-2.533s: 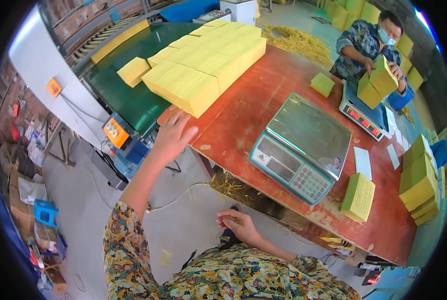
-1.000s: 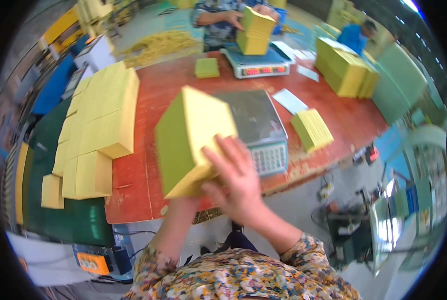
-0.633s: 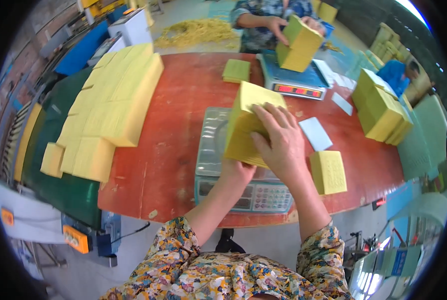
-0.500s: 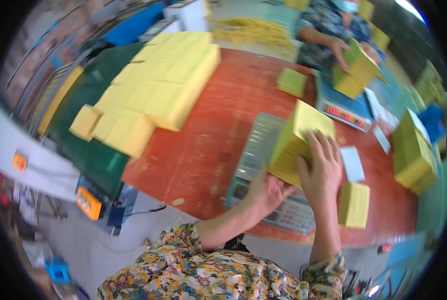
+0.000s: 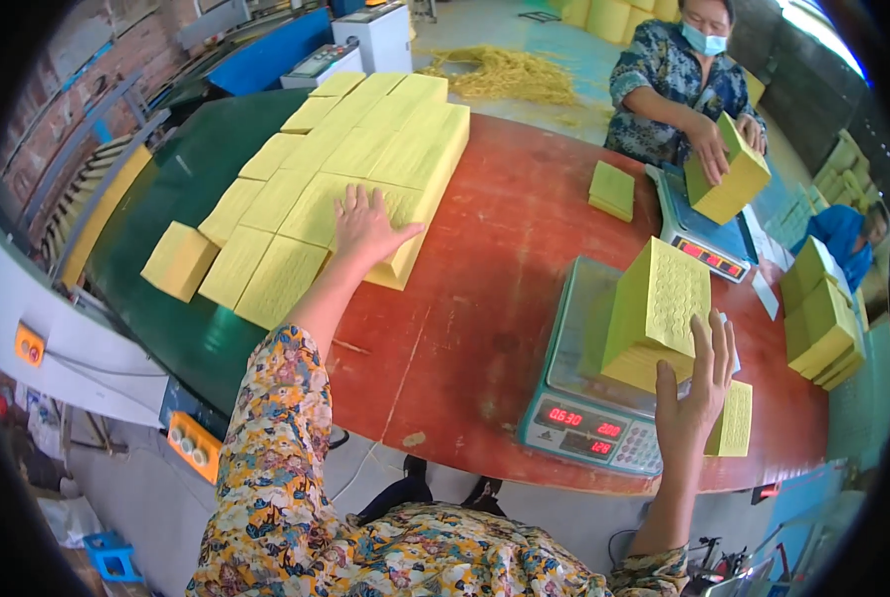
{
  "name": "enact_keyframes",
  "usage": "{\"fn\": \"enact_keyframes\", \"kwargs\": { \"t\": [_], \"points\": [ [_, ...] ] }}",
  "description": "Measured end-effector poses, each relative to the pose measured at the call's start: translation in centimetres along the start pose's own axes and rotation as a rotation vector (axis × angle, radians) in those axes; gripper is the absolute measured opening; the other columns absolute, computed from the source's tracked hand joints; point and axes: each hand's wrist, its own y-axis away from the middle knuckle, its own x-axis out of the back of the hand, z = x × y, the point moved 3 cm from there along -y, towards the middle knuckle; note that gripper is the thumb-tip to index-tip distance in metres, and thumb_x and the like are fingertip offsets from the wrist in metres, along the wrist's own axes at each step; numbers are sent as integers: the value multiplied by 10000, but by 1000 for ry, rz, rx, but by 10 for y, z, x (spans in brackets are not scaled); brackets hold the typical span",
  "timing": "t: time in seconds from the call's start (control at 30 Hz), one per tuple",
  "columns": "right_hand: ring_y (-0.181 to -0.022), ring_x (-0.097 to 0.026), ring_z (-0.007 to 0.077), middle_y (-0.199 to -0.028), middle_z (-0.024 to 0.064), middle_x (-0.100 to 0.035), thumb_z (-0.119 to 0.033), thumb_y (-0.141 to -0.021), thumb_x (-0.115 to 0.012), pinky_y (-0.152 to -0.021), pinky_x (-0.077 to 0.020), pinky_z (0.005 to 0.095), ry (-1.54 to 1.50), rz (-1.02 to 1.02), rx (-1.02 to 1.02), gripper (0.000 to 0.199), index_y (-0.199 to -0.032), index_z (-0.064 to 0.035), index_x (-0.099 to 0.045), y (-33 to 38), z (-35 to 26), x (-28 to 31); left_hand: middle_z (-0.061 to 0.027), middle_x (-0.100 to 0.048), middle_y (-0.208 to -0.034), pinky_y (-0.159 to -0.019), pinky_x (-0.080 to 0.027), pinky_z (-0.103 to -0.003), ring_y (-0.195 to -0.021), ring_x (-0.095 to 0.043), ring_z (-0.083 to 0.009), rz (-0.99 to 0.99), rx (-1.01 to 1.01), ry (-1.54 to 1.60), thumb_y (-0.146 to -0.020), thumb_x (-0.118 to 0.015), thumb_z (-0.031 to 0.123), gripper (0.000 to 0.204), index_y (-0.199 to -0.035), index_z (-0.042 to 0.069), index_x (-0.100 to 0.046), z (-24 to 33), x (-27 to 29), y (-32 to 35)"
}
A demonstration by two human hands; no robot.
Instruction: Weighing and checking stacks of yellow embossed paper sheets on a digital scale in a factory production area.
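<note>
My left hand (image 5: 370,231) reaches out to the left, fingers spread, over the near right side of a broad group of yellow paper stacks (image 5: 306,204); it grips nothing, and whether the palm touches the paper I cannot tell. One tall stack of yellow paper (image 5: 656,316), its top embossed, sits on a teal and grey digital scale (image 5: 589,438) with a lit red display. Close against that stack's right side is my right hand (image 5: 697,393), open, thumb and fingers apart. A smaller yellow stack (image 5: 732,423) stands on the table, partly behind my right wrist.
Across the red table (image 5: 465,328), a masked co-worker (image 5: 654,99) holds a yellow stack over a second scale (image 5: 699,234). A thin yellow pile (image 5: 612,189) lies nearby. More stacks (image 5: 823,323) stand at far right, by a person in blue. The green surface (image 5: 131,264) adjoins at left.
Both hands have let go of the yellow stack, which now rests on the scale. My left hand has swung left to the grouped stacks; my right hand has drawn slightly right.
</note>
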Motion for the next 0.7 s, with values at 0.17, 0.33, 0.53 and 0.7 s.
{"fn": "enact_keyframes", "kwargs": {
  "t": [0.17,0.33,0.53,0.7],
  "points": [
    [-1369,-383,422,-1426,178,-475,-35,-734,-714,-1110,-319,519,-121,-19,8,612,-1324,-67,-554,24,-70,-5,-285,-303,-1529,-1203,-140,-496,-1462,-213,-391,-104,-241,22,-788,-620,676,1036,-1439,-88,-361,5,-20,-3],
    [-1304,-443,410,-1371,166,-511,-84,-683,-769,-1074,-368,500,-356,-210,121,652,-1301,-67,-559,31,-136,-42,-278,-340,-1502,-1199,-142,-519,-1447,-239,-400,-91,-829,212,-749,-686,581,991,-1406,-101,-390,24,-10,74],
    [-1230,-532,399,-1320,212,-561,-245,-838,-704,-1016,-445,446,-635,-391,68,599,-1368,-52,-502,42,-123,-120,-231,-431,-1426,-1169,-179,-600,-1420,-285,-398,-344,-1419,288,-715,-729,475,854,-1371,-6,-465,53,74,197],
    [-1049,-629,407,-1155,246,-637,-369,-872,-659,-903,-500,449,-701,-884,-118,590,-1337,-36,-511,90,-120,-143,-170,-483,-1373,-1124,-293,-566,-1341,-412,-342,-176,-1077,400,-747,-742,329,678,-1312,34,-512,0,78,239]
  ]
}}
